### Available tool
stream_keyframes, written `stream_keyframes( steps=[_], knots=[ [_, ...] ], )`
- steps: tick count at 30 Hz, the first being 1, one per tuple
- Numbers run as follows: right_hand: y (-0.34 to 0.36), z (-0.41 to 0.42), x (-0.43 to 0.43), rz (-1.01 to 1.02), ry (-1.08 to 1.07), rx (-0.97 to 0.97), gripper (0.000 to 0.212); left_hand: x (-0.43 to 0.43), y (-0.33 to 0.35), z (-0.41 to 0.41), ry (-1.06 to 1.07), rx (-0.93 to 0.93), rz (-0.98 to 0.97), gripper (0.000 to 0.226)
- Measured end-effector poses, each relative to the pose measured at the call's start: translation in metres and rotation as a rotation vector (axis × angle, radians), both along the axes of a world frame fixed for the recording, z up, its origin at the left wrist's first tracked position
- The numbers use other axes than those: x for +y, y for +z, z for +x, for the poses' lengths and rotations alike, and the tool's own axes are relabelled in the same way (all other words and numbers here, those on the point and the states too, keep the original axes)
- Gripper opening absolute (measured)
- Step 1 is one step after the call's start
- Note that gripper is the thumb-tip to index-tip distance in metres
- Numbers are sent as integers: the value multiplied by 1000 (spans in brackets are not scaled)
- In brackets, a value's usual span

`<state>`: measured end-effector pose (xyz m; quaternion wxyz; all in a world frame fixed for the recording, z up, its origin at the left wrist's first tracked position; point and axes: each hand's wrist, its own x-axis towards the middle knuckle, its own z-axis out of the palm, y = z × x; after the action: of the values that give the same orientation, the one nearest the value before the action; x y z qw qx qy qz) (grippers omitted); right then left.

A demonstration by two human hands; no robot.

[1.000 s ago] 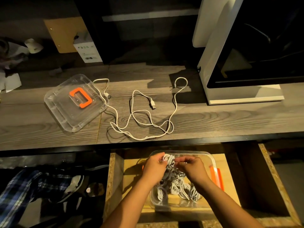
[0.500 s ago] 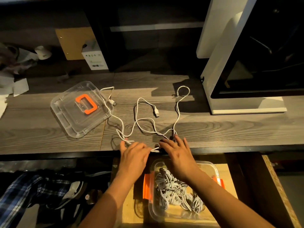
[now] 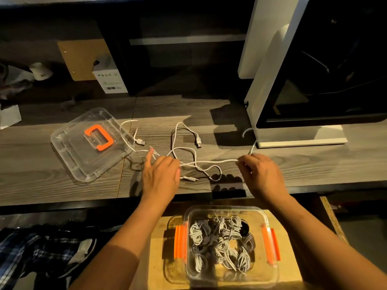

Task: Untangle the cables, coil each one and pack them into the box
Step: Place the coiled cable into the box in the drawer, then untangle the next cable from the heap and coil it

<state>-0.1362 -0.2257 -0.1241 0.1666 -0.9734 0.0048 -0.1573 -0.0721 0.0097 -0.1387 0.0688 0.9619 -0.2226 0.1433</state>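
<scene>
White tangled cables lie on the dark wooden desk. My left hand grips a cable at the tangle's left side, index finger stretched out. My right hand pinches the same white cable further right, and the stretch between the hands runs nearly taut. Past my right hand the cable rises toward the white monitor base. Below the desk, a clear box with orange clips sits in an open drawer and holds several coiled cables.
The box's clear lid with an orange handle lies on the desk's left side. A white monitor stand stands at the right. A small white carton sits at the back. Plaid fabric lies lower left.
Both hands left the box in the drawer, reached up to the desk and took hold of a white cable. They have now spread apart, pulling a stretch of it straight.
</scene>
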Motion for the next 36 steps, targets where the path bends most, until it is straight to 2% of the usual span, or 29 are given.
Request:
stream_keyframes(
  steps=[2,4,8,10,13,14,16,18,20,22,23,26,29,31,33,36],
  knots=[
    [7,1,-2,30,-17,-17,10,-5,6,8,1,-43,13,9],
    [13,1,-7,41,-29,-24,12,-9,15,12,45,-2,83,6],
    [28,-3,-29,243,-254,-17,21,5,23,24,233,101,171,26],
    [30,-7,-43,176,-272,26,24,17,23,29,280,104,199,35],
    [27,-9,-52,81,-276,234,26,16,26,28,188,55,194,35],
    [27,-9,-49,32,-273,330,32,10,29,27,145,33,172,32],
    [35,-9,-31,-4,-192,479,63,-6,37,21,47,-5,131,24],
    [47,-7,-2,50,-51,477,80,-24,42,13,-71,-116,103,16],
    [51,-3,28,40,54,464,69,-38,48,7,-161,-212,80,15],
    [48,0,41,7,88,442,37,-40,49,6,-208,-238,65,15],
    [47,1,41,62,67,429,28,-39,50,6,-215,-233,63,15],
    [44,0,27,147,12,402,29,-35,48,7,-226,-173,138,17],
    [39,-6,5,187,-39,336,29,-33,56,7,-105,98,372,19],
    [35,-11,-6,188,-47,355,29,-25,54,10,-51,188,384,27],
    [32,-14,-12,161,-41,397,31,-21,54,10,-56,158,418,31],
    [33,-14,-14,206,-84,401,31,-25,58,11,-1,107,365,33]
  ],
)
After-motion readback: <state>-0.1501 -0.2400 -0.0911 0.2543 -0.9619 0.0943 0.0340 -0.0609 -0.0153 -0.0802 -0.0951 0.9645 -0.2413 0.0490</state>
